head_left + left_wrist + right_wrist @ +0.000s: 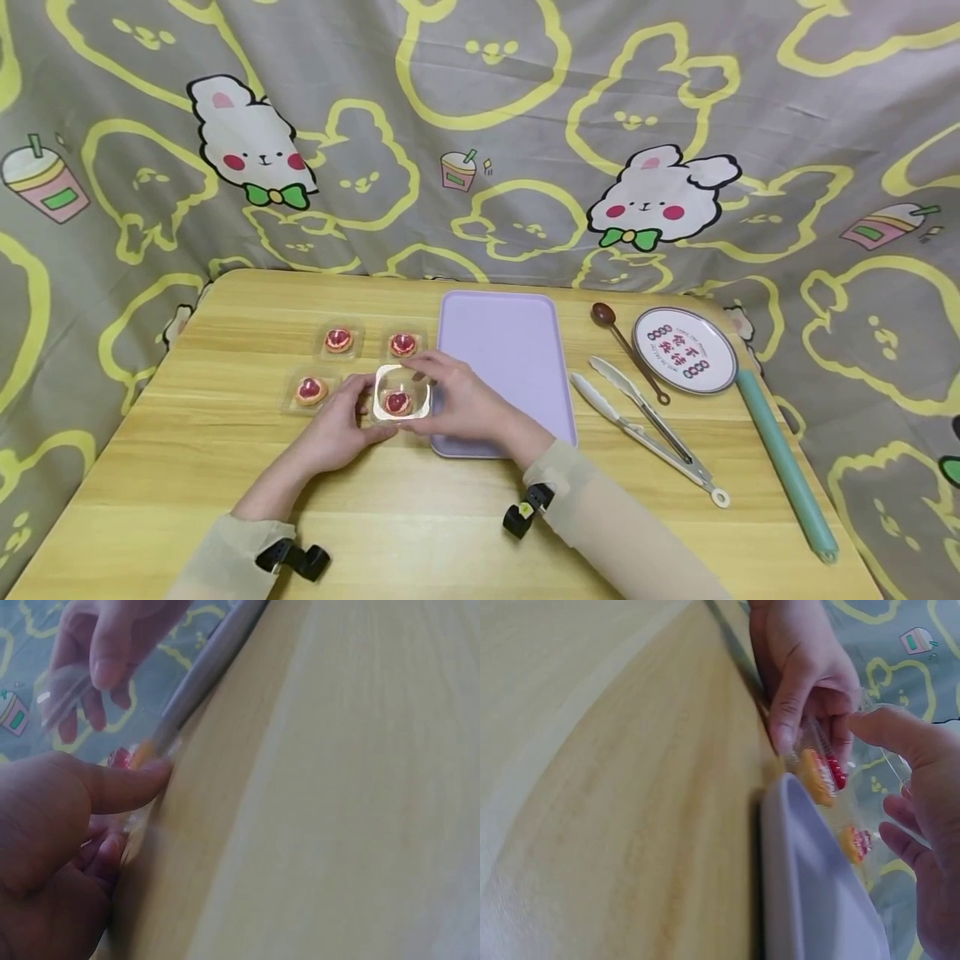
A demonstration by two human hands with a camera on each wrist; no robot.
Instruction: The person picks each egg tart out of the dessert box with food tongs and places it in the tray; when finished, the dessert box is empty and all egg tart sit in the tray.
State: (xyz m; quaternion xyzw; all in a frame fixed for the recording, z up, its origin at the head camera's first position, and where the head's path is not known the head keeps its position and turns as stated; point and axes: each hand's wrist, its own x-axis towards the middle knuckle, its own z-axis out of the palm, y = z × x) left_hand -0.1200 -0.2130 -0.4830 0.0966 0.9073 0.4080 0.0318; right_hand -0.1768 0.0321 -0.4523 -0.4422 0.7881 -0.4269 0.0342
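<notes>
In the head view a small tart with red topping (397,404) sits in a clear plastic box at the near left side of a lilac tray (502,358). My left hand (337,429) pinches the box's base between thumb and fingers, low by the wooden table. Opposite it, my right hand (468,400) holds the clear lid (66,696), which the left wrist view shows raised apart from the base. The right wrist view shows the tart (819,777) from the side, beside the left fingers. The lid's edges are faint there.
Three more boxed tarts, back left (338,339), back middle (402,344) and left (311,390), stand around the hands. Right of the tray lie tongs (652,433), a brown spoon (626,346), a round plate (705,333) and a green rod (787,467). A patterned curtain (525,108) hangs behind.
</notes>
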